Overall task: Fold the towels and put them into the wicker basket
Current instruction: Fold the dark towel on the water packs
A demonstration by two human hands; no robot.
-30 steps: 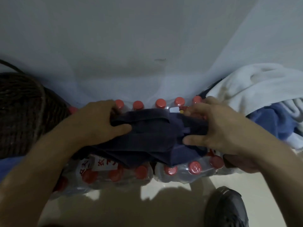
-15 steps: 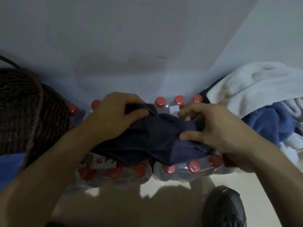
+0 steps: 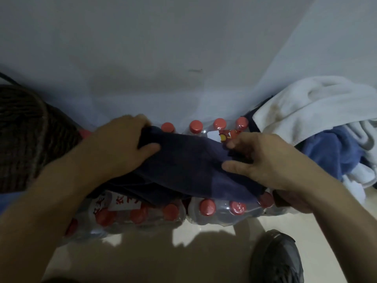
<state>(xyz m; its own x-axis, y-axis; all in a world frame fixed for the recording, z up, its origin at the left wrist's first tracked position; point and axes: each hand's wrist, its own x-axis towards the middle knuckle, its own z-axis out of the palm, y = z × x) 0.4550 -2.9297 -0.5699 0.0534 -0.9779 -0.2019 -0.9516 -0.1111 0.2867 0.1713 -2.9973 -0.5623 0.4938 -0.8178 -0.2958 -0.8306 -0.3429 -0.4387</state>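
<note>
Nearest, below the right hand, a dark shoe [image 3: 277, 258] stands on the pale floor [image 3: 204, 252]. Just beyond it, shrink-wrapped packs of red-capped water bottles [image 3: 208, 209] sit on the floor and serve as the surface under both hands. A folded dark navy towel [image 3: 189, 170] lies across the tops of the bottles, between the hands. The left hand [image 3: 120, 148] grips the towel's left end, thumb on top and fingers curled over its far edge. The right hand [image 3: 263, 160] pinches the towel's right end, thumb pressed on the cloth and fingers bent round the edge. Left of the left hand stands the dark wicker basket [image 3: 26, 139], with a bit of blue cloth [image 3: 8, 201] at its near side. Right of the right hand lies a heap of unfolded towels: a blue towel [image 3: 326, 156] under a white towel [image 3: 310, 107]. Farthest off, a plain pale wall [image 3: 163, 48] rises behind the bottles.
</note>
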